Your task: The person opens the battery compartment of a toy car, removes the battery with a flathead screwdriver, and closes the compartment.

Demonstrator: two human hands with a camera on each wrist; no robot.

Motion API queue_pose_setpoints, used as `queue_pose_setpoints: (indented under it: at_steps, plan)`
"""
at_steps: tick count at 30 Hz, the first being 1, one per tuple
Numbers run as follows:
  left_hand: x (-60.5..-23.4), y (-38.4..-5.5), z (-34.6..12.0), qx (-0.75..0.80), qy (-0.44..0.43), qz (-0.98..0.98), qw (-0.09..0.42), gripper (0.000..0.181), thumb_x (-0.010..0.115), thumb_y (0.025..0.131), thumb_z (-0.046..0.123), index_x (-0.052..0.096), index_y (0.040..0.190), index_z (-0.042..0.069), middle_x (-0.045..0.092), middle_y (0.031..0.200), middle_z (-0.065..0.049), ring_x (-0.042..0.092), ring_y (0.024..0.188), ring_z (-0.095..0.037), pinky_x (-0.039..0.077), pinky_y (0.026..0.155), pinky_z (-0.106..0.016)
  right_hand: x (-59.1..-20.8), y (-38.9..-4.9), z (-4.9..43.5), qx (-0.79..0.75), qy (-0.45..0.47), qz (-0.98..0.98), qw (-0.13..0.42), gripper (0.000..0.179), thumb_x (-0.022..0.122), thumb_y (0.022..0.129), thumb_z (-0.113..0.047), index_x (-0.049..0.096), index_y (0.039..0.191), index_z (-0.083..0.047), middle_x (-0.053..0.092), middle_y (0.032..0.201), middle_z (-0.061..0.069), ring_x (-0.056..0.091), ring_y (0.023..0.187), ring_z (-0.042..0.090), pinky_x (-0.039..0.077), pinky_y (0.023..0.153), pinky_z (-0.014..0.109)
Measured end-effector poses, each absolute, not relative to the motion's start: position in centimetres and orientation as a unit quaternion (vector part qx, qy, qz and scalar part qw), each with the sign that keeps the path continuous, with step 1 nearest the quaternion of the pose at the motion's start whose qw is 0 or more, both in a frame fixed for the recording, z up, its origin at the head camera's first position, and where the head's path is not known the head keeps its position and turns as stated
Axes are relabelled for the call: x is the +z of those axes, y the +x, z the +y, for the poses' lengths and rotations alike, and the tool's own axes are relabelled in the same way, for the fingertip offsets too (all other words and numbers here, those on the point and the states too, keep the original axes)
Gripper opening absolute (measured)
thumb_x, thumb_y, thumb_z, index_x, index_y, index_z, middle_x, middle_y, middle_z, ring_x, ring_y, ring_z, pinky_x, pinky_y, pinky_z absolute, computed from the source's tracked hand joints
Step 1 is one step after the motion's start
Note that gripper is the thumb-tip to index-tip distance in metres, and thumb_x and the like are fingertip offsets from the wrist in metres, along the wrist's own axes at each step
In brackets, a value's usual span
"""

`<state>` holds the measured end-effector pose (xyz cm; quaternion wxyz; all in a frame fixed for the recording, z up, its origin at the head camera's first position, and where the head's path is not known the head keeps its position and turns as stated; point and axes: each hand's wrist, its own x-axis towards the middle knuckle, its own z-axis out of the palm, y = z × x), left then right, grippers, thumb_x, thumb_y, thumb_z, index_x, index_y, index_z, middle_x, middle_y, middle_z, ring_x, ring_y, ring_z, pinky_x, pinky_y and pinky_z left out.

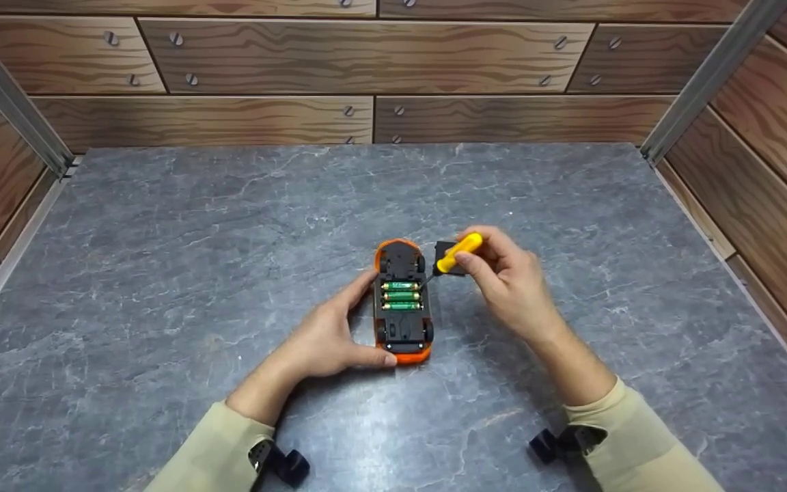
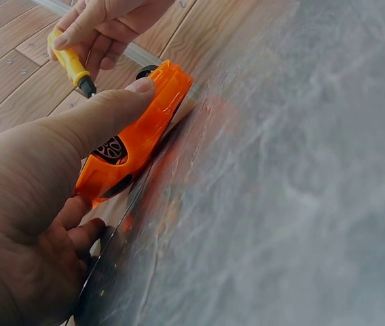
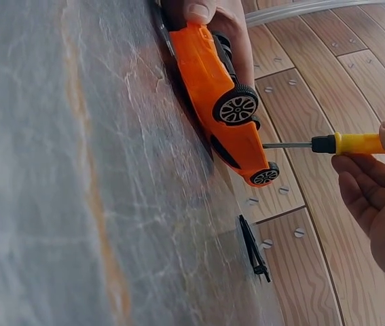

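Note:
An orange toy car (image 1: 404,328) lies upside down on the grey table, its black underside facing up. Three green batteries (image 1: 401,296) sit side by side in its uncovered battery compartment. Along the car's left side my left hand (image 1: 328,333) grips it, thumb at the near end and fingers at the far left. My right hand (image 1: 513,287) holds a screwdriver (image 1: 460,253) by its yellow handle, and the shaft slants down to the right end of the far battery. In the right wrist view the screwdriver (image 3: 355,143) points at the car (image 3: 212,88).
A black battery cover (image 1: 444,251) lies on the table just right of the car's far end, partly hidden behind the screwdriver and right hand. Wood-patterned panels (image 1: 366,58) stand behind the grey marbled table (image 1: 195,225) and at both sides, with metal posts at the corners.

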<state>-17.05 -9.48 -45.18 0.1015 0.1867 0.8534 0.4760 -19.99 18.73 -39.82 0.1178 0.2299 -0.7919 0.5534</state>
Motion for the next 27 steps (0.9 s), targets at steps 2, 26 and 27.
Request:
queue_pose_setpoints:
  at_steps: [2, 26, 27]
  plan:
    - [-45.13, -17.02, -9.51, 0.475, 0.186, 0.854, 0.101, 0.135, 0.102, 0.064, 0.045, 0.023, 0.171, 0.026, 0.036, 0.170, -0.002, 0.034, 0.154, -0.024, 0.025, 0.127, -0.046, -39.83, -19.99, 18.74, 0.548, 0.234, -0.793, 0.125, 0.020, 0.067, 0.104, -0.006, 0.066, 0.123, 0.000, 0.077, 0.109, 0.009, 0.075, 0.095, 0.024, 0.064, 0.084, 0.039]
    - [-45.38, -17.03, -9.56, 0.476, 0.188, 0.854, 0.098, 0.134, 0.102, 0.064, 0.045, 0.024, 0.171, 0.024, 0.036, 0.170, -0.004, 0.035, 0.154, -0.024, 0.026, 0.127, -0.045, -39.99, -20.13, 18.77, 0.613, 0.226, -0.750, 0.100, 0.026, 0.066, 0.101, 0.004, 0.063, 0.127, 0.011, 0.073, 0.112, 0.020, 0.074, 0.100, 0.026, 0.063, 0.088, 0.040]
    - [-45.38, -17.01, -9.57, 0.476, 0.188, 0.853, 0.098, 0.134, 0.102, 0.064, 0.045, 0.024, 0.171, 0.024, 0.036, 0.170, -0.004, 0.035, 0.154, -0.024, 0.026, 0.127, -0.045, -40.00, -20.12, 18.77, 0.615, 0.226, -0.749, 0.099, 0.027, 0.066, 0.101, 0.005, 0.062, 0.127, 0.011, 0.073, 0.112, 0.022, 0.074, 0.100, 0.026, 0.063, 0.088, 0.040]
